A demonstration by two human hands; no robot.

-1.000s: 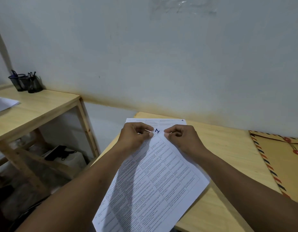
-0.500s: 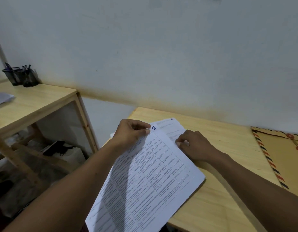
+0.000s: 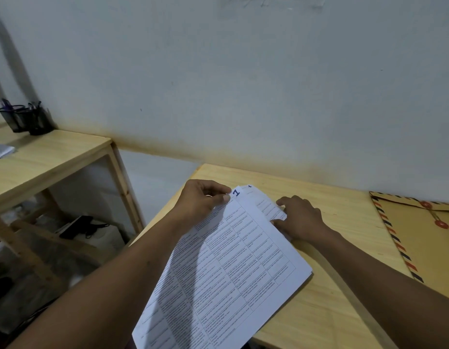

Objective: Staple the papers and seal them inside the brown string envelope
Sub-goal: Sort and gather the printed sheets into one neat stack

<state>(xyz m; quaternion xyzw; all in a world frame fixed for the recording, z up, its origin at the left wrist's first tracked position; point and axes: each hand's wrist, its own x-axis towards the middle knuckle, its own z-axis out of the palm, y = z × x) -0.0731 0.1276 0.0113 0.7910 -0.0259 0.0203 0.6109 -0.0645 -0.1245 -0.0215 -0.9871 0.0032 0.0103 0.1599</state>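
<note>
Big pale wall (image 3: 243, 84) ahead, and under it the wooden desk (image 3: 349, 306) I'm working at. Off to my left, a second wooden desk (image 3: 49, 157), set apart from mine by a gap. On my desk, the papers (image 3: 231, 273): a printed stack lying at a slant, its near end hanging off the desk's front-left edge. The top sheet is fanned away from the ones below at the far end. Over on the right, the brown envelope (image 3: 425, 245) lies flat with its striped border, well apart from the papers, and a string runs between its two red discs (image 3: 441, 224).

Now the hands. My left hand (image 3: 200, 202) pinches the top corner of the top sheet between thumb and fingers. My right hand (image 3: 301, 217) sits on the desk at the stack's right side, thumb and forefinger curled onto the edge of the sheets underneath, holding them. Black pen cups (image 3: 29, 119) stand at the back of the other desk. Smallest of all, a blue handwritten "1" (image 3: 236, 192), just beside my left thumb.
</note>
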